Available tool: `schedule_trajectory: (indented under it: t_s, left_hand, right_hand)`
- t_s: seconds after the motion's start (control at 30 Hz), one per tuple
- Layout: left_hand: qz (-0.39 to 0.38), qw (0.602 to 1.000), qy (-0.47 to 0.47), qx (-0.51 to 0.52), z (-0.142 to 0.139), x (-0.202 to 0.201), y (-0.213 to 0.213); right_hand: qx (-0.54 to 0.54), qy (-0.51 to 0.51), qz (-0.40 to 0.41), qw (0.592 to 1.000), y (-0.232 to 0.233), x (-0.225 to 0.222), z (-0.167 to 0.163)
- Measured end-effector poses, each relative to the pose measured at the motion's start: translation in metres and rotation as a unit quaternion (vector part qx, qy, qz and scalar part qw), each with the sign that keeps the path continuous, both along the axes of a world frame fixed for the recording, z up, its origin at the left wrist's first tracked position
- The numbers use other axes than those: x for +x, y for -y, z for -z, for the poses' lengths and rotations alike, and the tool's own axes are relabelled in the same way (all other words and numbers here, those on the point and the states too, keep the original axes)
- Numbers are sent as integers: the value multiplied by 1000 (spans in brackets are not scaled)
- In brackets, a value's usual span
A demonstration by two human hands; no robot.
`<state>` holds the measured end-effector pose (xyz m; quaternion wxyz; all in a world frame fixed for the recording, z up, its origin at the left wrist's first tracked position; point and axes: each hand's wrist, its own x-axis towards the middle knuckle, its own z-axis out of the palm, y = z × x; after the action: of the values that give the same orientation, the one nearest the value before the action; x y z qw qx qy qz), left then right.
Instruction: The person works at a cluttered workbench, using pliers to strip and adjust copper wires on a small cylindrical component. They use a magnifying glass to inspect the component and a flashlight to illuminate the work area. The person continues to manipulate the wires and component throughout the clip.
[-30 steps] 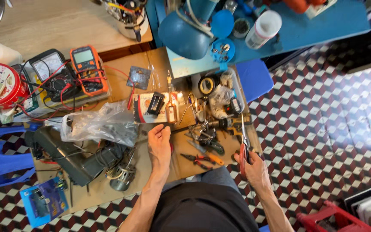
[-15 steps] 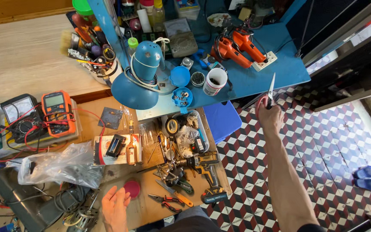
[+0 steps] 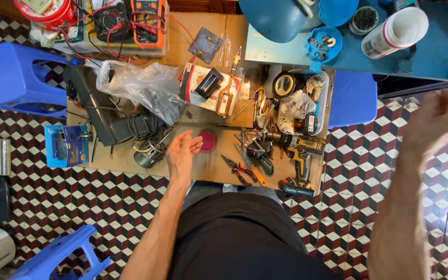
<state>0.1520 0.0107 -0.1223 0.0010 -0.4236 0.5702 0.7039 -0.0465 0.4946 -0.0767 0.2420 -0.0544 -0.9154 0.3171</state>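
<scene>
Since half a second earlier the view has swung back down over the low board (image 3: 130, 165), and the right hand (image 3: 434, 124), then raised with a thin tool beside the blue table (image 3: 431, 57), is now seen blurred at three o'clock with nothing visible in it; the spread of its fingers cannot be told through the blur. The left hand (image 3: 182, 151) has been brought forward over the board, its fingers loosely open and empty, the fingertips just beside a small dark-red round disc (image 3: 207, 140) lying on the board at the hand's two o'clock.

At eleven o'clock of the left hand a crumpled clear plastic bag (image 3: 141, 85) is laid over a dark grey housing (image 3: 99, 111); its contents cannot be made out. At two o'clock a clear rectangular tub (image 3: 323, 83) is seen holding a roll of black tape (image 3: 284, 84), a small bag of bits and other small parts. On the blue table, at one o'clock, a white cylindrical canister (image 3: 396, 32) lies on its side, and a shallow blue dish (image 3: 323, 44) holds a few small metal pieces. At four o'clock of the disc a yellow-and-black cordless drill (image 3: 299, 161) lies on the board, and red-handled pliers (image 3: 239, 170) are set between it and the left hand.
</scene>
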Motion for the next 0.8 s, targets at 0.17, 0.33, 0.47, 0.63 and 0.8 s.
schedule_trajectory:
  t_s: [0.17, 0.33, 0.47, 0.63, 0.8]
  left_hand:
    - [39, 999, -7, -32, -9, 4, 10]
    - [132, 978, -97, -132, -19, -24, -4]
    - [146, 977, -99, -118, -21, -45, -6]
    - [110, 992, -40, 36, -16, -56, -3]
    - [74, 990, -29, 118, -11, -58, -11]
  right_hand:
    - [-124, 444, -70, 885, 169, 159, 43]
    - [140, 410, -150, 889, 254, 211, 102]
    - [206, 395, -162, 880, 267, 212, 122]
    - [209, 394, -201, 872, 268, 203, 119]
    - [173, 475, -165, 847, 248, 221, 75]
